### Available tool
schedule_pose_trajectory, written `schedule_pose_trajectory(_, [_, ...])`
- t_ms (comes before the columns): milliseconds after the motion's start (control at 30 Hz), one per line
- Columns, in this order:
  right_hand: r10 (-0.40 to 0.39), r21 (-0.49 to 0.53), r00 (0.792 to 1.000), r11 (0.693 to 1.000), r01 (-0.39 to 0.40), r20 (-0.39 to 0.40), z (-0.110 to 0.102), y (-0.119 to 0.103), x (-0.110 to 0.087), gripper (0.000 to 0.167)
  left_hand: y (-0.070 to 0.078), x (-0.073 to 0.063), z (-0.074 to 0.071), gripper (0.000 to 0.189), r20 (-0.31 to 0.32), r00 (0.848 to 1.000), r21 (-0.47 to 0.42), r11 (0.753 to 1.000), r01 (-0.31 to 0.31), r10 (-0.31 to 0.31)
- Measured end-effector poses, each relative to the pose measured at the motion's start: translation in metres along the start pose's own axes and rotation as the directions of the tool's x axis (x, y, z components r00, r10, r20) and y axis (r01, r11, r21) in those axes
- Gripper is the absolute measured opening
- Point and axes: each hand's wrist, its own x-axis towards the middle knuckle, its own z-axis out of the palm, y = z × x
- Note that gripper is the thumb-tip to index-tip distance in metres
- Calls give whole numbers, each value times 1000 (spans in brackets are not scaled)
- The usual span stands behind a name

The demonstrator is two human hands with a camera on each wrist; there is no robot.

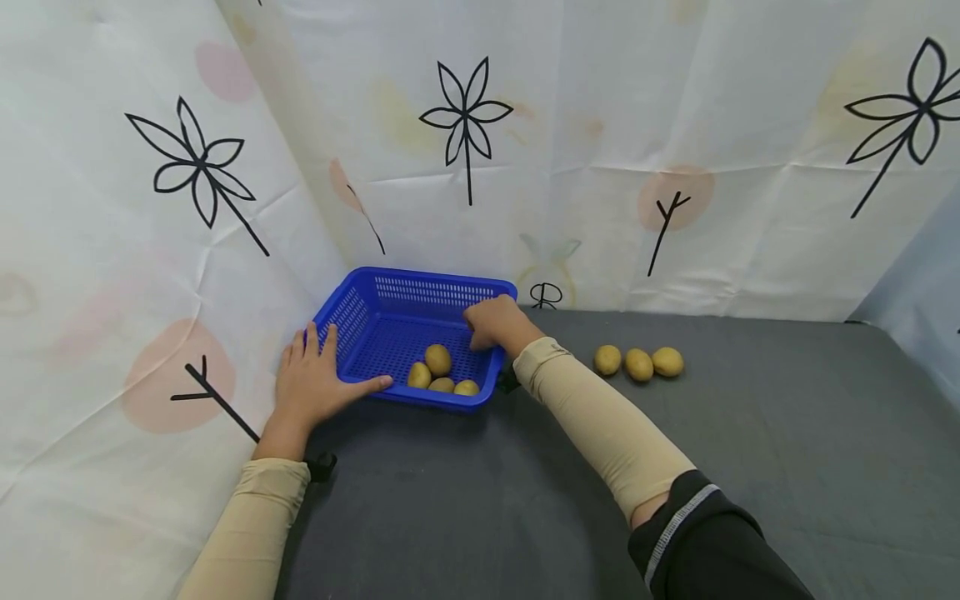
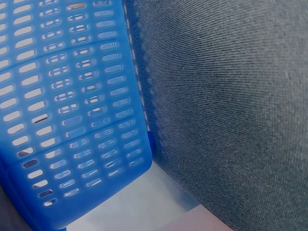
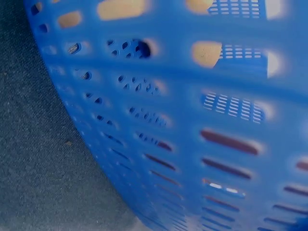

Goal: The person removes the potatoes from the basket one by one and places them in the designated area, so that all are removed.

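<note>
At the far left of the frame a white cloth with pink patches and black plant drawings hangs; it also runs across the whole top. A beige sleeve rises from the lower left to the left hand, which lies against the left end of the blue basket — fingers spread and straight at the rim, thumb stretched along the front edge. The left wrist view shows the slotted basket wall at left and grey worktop at right.

The basket sits left of centre, close to the cloth. Four potatoes show inside, bunched in its lower middle: one nearest the back, the others along the front wall. At the basket's right end the right hand reaches over the rim and down inside, well apart from the left hand; its fingers bend downward, but whether they grip anything I cannot tell. In the right wrist view, tan shapes show blurred through the slots near the top.

A second beige sleeve slants to the lower right, ending in a black cuff. Right of centre, three more potatoes lie in a short row on the worktop — just beside one another.
</note>
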Motion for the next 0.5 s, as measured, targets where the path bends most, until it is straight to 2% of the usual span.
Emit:
schedule_pose_trajectory(200, [13,-23,1000,1000,-13,3,1,0,1,23,-3,1,3,142,0,1000,7,1000,0,0])
schedule_pose_trajectory(500, [10,-24,1000,1000,-10,-9,2,-1,0,14,-3,2,3,142,3,1000,9,1000,2,-2])
